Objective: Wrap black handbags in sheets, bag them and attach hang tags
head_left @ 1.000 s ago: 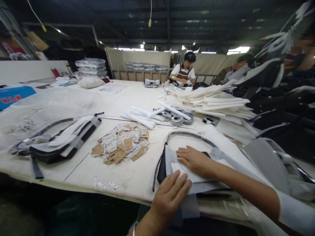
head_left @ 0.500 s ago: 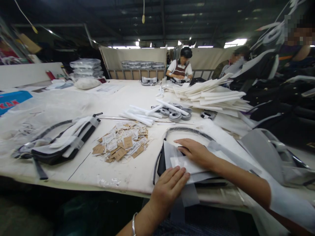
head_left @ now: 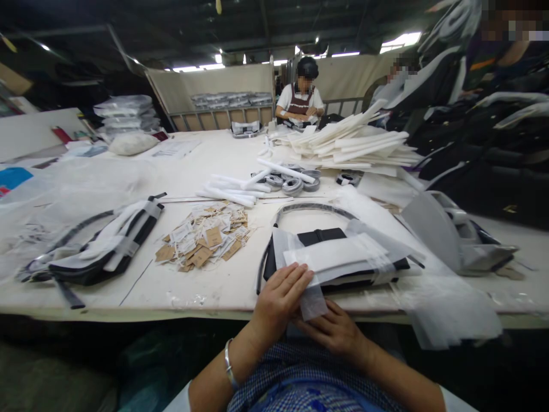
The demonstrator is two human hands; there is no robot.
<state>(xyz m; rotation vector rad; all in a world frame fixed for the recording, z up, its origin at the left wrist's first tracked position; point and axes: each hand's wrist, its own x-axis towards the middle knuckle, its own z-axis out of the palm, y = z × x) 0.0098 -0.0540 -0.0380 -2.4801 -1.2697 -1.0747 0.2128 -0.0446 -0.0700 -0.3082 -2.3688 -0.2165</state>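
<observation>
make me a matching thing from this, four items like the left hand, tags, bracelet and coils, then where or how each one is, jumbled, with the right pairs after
Column one
1. left hand
2. tags
3. bracelet
4. coils

Column two
a. grey, partly under a white rod
b. silver, being worn
c. laid over white wrapping on a black bag
d. brown and white, in a loose heap

Right pairs: 1-c, 2-d, 3-b, 4-a
</observation>
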